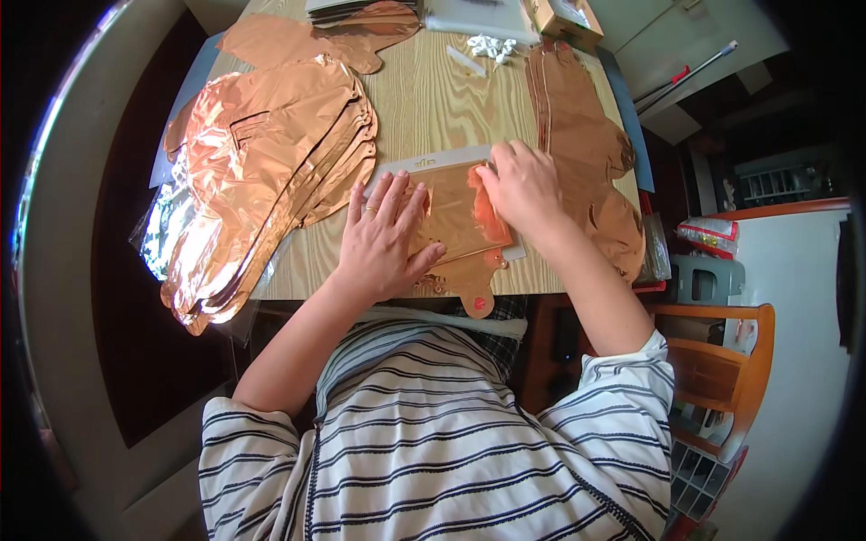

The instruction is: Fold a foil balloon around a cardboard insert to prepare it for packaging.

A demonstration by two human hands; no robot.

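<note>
My left hand (381,236) lies flat with its fingers stretched over a folded copper-coloured foil balloon (456,212) at the table's near edge. With curled fingers, my right hand (526,187) grips the balloon's right side, where the foil is crumpled and looks orange. Under the foil is a pale flat sheet (442,160), showing along the far side and at the lower right corner. A rounded foil tab with a red spot hangs over the table edge below. The right fingertips are partly hidden.
A large stack of copper foil balloons (271,135) covers the left of the wood-grain table (419,99); another stack (582,153) lies on the right. At the back are more foil (280,41), crumpled white pieces (494,48) and a cardboard box (564,22). A wooden chair (713,365) stands at right.
</note>
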